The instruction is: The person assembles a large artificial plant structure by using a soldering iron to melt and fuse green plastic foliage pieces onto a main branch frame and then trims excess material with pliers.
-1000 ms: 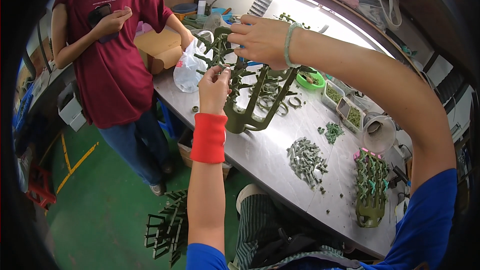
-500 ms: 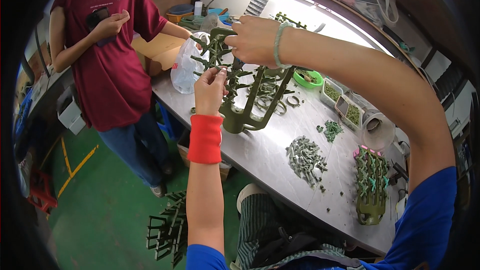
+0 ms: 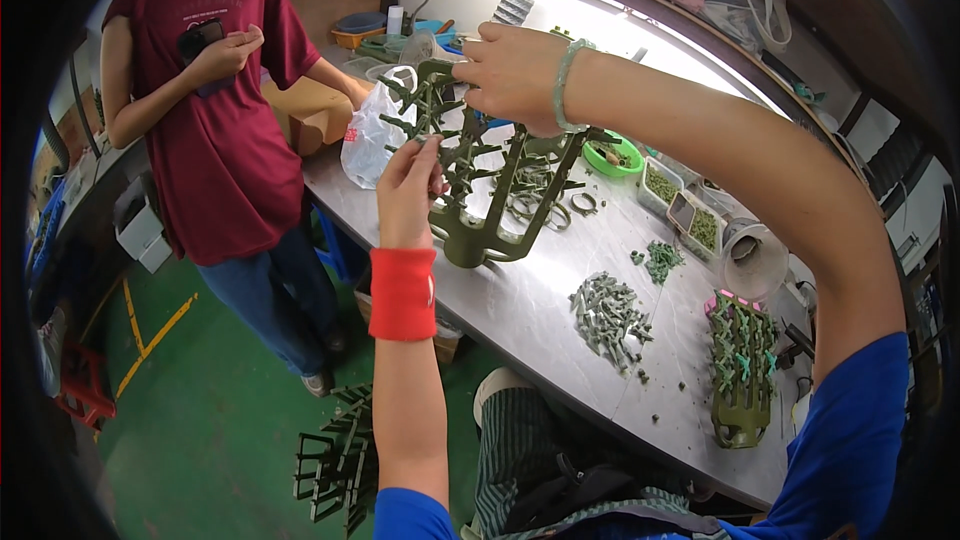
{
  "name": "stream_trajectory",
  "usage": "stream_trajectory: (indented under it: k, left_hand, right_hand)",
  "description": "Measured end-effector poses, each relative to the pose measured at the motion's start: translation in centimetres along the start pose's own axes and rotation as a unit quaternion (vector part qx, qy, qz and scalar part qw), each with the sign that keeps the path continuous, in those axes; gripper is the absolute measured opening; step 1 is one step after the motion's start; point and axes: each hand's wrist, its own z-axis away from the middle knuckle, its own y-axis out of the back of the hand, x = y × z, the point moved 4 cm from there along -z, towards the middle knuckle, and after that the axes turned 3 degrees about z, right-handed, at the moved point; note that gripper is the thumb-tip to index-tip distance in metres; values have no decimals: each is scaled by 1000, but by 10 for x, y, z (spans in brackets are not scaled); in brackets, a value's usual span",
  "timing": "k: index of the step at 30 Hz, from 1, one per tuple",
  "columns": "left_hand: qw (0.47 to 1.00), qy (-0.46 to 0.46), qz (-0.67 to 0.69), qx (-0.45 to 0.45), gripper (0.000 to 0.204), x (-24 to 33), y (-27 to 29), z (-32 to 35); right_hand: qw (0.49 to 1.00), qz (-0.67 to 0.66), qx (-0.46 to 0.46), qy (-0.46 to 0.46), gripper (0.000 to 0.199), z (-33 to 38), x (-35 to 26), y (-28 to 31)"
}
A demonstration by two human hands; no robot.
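An olive-green pronged rack [image 3: 470,242] stands tilted up over the table, with rows of small branching prongs along its bars. At its upper end my right hand [image 3: 525,78], with a pale green bangle at the wrist, has its fingers bent around the frame. My left hand [image 3: 406,195], above a red wristband [image 3: 403,292], is closed in a pinch at the prongs on the rack's left side. Whatever small piece lies between those fingertips is too small to name. Loose green rings [image 3: 583,203] lie on the table behind the rack.
A pile of small grey-green pieces [image 3: 608,315] and a darker green pile [image 3: 664,262] lie on the table [image 3: 520,325]. A second rack [image 3: 742,370] rests at right, near tubs of granules [image 3: 704,230]. A person in maroon [image 3: 215,120] stands left, one hand by a plastic bag [image 3: 372,145].
My left hand has shifted slightly left and down along the prongs, its fingers still pinched. My right hand has moved a little at the rack's top. The other person's arm drew back slightly.
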Motion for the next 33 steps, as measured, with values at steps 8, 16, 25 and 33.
stream_trajectory:
  k: [8,16,25,33]
  left_hand:
    - [960,117,250,39,18,-19,44,29]
    - [975,143,164,36,17,-44,39,25]
    - [993,99,-14,60,19,-26,9,17]
    - [990,109,-64,68,12,-34,8,3]
  right_hand:
    - [998,-24,48,40,24,1,-19,-13]
    - [994,-10,92,51,16,-15,-31,-22]
    - [996,-25,79,43,16,-24,-42,-30]
    - [995,-42,75,45,14,-26,-43,-33]
